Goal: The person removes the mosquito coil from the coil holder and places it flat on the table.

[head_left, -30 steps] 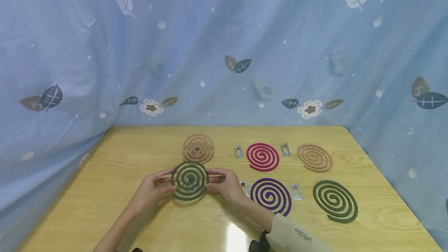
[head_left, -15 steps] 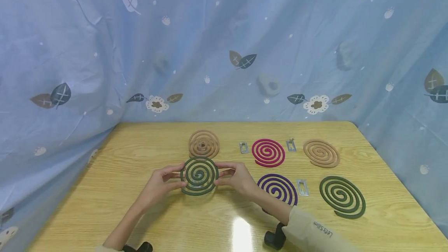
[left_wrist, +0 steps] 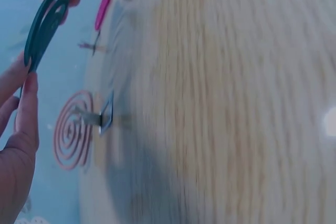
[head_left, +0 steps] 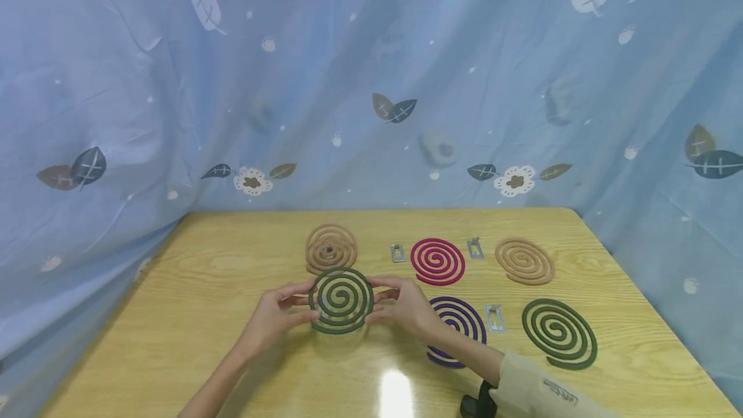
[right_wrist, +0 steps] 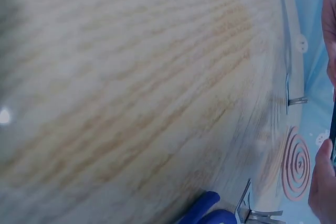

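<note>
A green mosquito coil point(head_left: 341, 295) is held above the table between my two hands. My left hand point(head_left: 275, 315) pinches its left edge, thumb in front and fingers behind. On the opposite edge my right hand point(head_left: 400, 305) pinches it the same way. In the left wrist view the coil point(left_wrist: 46, 27) appears nearly edge-on, tilted, with the left hand point(left_wrist: 21, 140) below it. Only a dark sliver of it shows in the right wrist view beside the right hand's thumb point(right_wrist: 321, 182). A small metal coil stand point(left_wrist: 106, 114) stands on the table below the coil.
Behind the held coil, a tan coil point(head_left: 331, 237) sits on a stand. To the right lie pink point(head_left: 438, 262), purple point(head_left: 453, 324), tan point(head_left: 525, 261) and green point(head_left: 559, 334) coils. Metal stands point(head_left: 397, 252), point(head_left: 475, 248), point(head_left: 495, 318) lie among them. A patterned curtain point(head_left: 371, 82) surrounds the table.
Both hands have shifted slightly right with the green coil, still gripping its edges. The right hand now covers the stand that showed beside it a second ago. The head view swayed slightly.
</note>
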A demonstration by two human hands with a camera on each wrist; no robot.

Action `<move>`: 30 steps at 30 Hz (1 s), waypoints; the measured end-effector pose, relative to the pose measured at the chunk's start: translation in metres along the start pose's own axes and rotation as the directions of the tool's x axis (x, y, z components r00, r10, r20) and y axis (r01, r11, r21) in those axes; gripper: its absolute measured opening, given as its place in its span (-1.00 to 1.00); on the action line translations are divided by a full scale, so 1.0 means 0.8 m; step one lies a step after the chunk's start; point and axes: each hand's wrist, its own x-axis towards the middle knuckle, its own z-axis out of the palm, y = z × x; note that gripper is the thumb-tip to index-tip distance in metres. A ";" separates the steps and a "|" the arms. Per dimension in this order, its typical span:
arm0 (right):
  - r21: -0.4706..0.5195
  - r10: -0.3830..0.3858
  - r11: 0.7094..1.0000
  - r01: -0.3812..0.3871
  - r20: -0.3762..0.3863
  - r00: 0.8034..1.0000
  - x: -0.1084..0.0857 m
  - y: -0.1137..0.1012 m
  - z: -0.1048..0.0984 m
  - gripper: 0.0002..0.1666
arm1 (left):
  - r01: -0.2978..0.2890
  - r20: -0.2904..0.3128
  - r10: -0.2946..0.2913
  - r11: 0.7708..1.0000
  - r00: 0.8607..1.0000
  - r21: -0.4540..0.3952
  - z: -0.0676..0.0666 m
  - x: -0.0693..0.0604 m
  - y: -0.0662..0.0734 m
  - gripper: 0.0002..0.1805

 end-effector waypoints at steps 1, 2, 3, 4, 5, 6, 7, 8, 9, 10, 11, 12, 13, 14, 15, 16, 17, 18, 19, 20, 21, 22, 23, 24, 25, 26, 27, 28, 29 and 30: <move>0.009 0.003 1.000 -0.003 0.004 1.000 -0.003 0.001 -0.001 -0.23 | 0.000 -0.003 0.000 1.000 1.000 -0.009 0.003 -0.001 0.000 -0.37; 0.018 0.013 1.000 -0.013 0.008 1.000 -0.006 0.001 -0.001 -0.21 | 0.001 -0.001 -0.001 1.000 1.000 -0.016 0.006 -0.002 0.001 -0.37; 0.029 0.024 0.999 -0.024 0.014 1.000 -0.009 0.002 -0.003 -0.20 | 0.000 0.005 0.000 1.000 1.000 -0.021 0.009 -0.003 0.001 -0.37; 0.038 0.037 0.999 -0.037 0.017 0.999 -0.012 0.002 -0.004 -0.19 | 0.005 0.011 -0.005 1.000 1.000 -0.027 0.012 -0.003 0.001 -0.37; 0.038 0.044 0.998 -0.045 0.017 0.999 -0.015 0.002 -0.006 -0.17 | 0.007 0.015 -0.006 0.999 1.000 -0.035 0.015 -0.004 0.002 -0.37; 0.034 0.049 0.998 -0.049 0.015 0.999 -0.017 0.002 -0.008 -0.16 | 0.007 0.016 -0.006 0.999 1.000 -0.038 0.018 -0.004 0.002 -0.38; 0.024 0.050 0.998 -0.050 0.012 0.999 -0.019 0.002 -0.011 -0.15 | 0.004 0.018 -0.003 0.999 1.000 -0.043 0.021 -0.003 0.003 -0.38; 0.019 0.051 0.998 -0.051 0.010 0.999 -0.020 0.001 -0.013 -0.15 | 0.002 0.024 0.000 0.999 1.000 -0.053 0.024 -0.003 0.003 -0.38; 0.015 0.048 0.999 -0.048 0.009 0.999 -0.021 0.000 -0.016 -0.14 | -0.002 0.028 0.004 0.998 1.000 -0.067 0.026 -0.002 0.004 -0.38; 0.012 0.046 0.999 -0.046 0.010 0.999 -0.021 -0.001 -0.018 -0.15 | -0.008 0.036 0.011 0.997 0.999 -0.082 0.027 -0.001 0.004 -0.38; 0.011 0.044 0.999 -0.045 0.011 0.999 -0.022 -0.002 -0.021 -0.15 | -0.012 0.041 0.016 0.996 0.999 -0.090 0.028 0.000 0.004 -0.39; 0.012 0.043 0.999 -0.044 0.015 0.999 -0.021 -0.003 -0.023 -0.16 | -0.014 0.050 0.019 0.995 0.999 -0.097 0.029 0.001 0.004 -0.39; 0.011 0.041 0.999 -0.042 0.020 0.999 -0.021 -0.003 -0.026 -0.17 | -0.018 0.061 0.025 0.994 0.998 -0.104 0.030 0.002 0.004 -0.39; 0.014 0.041 0.999 -0.041 0.024 0.999 -0.021 -0.004 -0.028 -0.17 | -0.018 0.071 0.025 0.994 0.997 -0.105 0.030 0.004 0.004 -0.40; 0.009 0.040 0.999 -0.040 0.028 0.999 -0.021 -0.004 -0.031 -0.16 | -0.021 0.079 0.029 0.995 0.996 -0.101 0.030 0.005 0.004 -0.41; 0.009 0.041 0.999 -0.041 0.032 0.999 -0.022 -0.003 -0.032 -0.16 | -0.021 0.090 0.029 0.995 0.996 -0.098 0.030 0.003 0.004 -0.41; 0.005 0.039 0.999 -0.039 0.036 0.999 -0.023 -0.002 -0.033 -0.15 | -0.021 0.097 0.030 0.995 0.995 -0.093 0.030 0.003 0.003 -0.42; 0.004 0.035 0.999 -0.036 0.041 0.999 -0.023 -0.002 -0.035 -0.15 | -0.025 0.104 0.034 0.996 0.994 -0.089 0.030 0.002 0.002 -0.43; 0.010 0.036 0.999 -0.036 0.045 0.998 -0.024 -0.001 -0.037 -0.14 | -0.032 0.111 0.041 0.996 0.993 -0.083 0.031 0.002 0.003 -0.44; 0.016 0.035 0.999 -0.036 0.052 0.998 -0.024 0.000 -0.038 -0.14 | -0.038 0.117 0.047 0.996 0.992 -0.075 0.031 0.003 0.003 -0.45; 0.018 0.032 0.999 -0.033 0.060 0.998 -0.024 0.000 -0.040 -0.14 | -0.048 0.123 0.057 0.996 0.991 -0.072 0.032 0.003 0.003 -0.45; 0.024 0.030 0.999 -0.032 0.064 0.997 -0.024 0.001 -0.042 -0.14 | -0.057 0.128 0.065 0.996 0.990 -0.065 0.033 0.003 0.004 -0.46; 0.027 0.030 0.999 -0.032 0.068 0.997 -0.025 0.001 -0.043 -0.14 | -0.063 0.131 0.070 0.996 0.989 -0.057 0.035 0.004 0.004 -0.47; 0.029 0.031 0.999 -0.033 0.071 0.997 -0.025 0.002 -0.044 -0.14 | -0.064 0.133 0.070 0.997 0.989 -0.047 0.036 0.004 0.005 -0.47; 0.029 0.030 0.999 -0.032 0.077 0.997 -0.026 0.003 -0.045 -0.14 | -0.068 0.134 0.072 0.997 0.988 -0.038 0.037 0.004 0.005 -0.47; 0.022 0.026 0.999 -0.028 0.080 0.996 -0.027 0.004 -0.046 -0.15 | -0.067 0.134 0.071 0.997 0.988 -0.032 0.038 0.004 0.005 -0.48; 0.016 0.028 0.999 -0.029 0.080 0.996 -0.028 0.005 -0.047 -0.15 | -0.066 0.137 0.069 0.997 0.988 -0.027 0.039 0.003 0.005 -0.48; 0.014 0.031 0.999 -0.032 0.079 0.996 -0.030 0.006 -0.047 -0.15 | -0.063 0.138 0.065 0.998 0.988 -0.018 0.040 0.002 0.004 -0.48; 0.011 0.029 0.999 -0.030 0.082 0.996 -0.031 0.007 -0.048 -0.16 | -0.061 0.137 0.062 0.998 0.989 -0.012 0.041 0.002 0.004 -0.49; 0.015 0.025 1.000 -0.026 0.090 0.996 -0.033 0.008 -0.048 -0.16 | -0.064 0.139 0.065 0.998 0.988 -0.010 0.042 0.001 0.003 -0.49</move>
